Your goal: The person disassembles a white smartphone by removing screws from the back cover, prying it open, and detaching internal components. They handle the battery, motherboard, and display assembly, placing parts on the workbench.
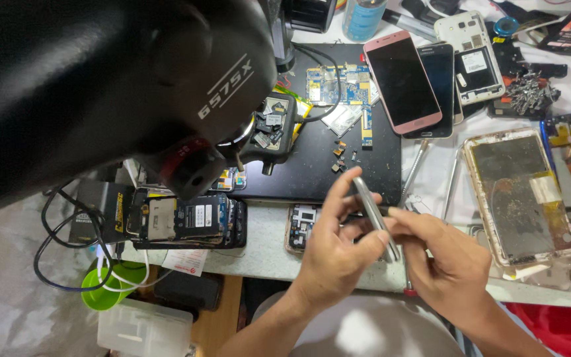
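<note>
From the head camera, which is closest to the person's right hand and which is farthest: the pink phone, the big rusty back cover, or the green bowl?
From the right hand:
1. Rusty back cover, just to its right on the table edge.
2. Pink phone, farther up, face up on the black mat.
3. Green bowl, far off to the left, below the table edge.

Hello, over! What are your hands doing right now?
Left hand and right hand both grip a thin phone, edge-on. Opened phones lie left on the bench. Black microscope head blocks the upper-left view.
</note>
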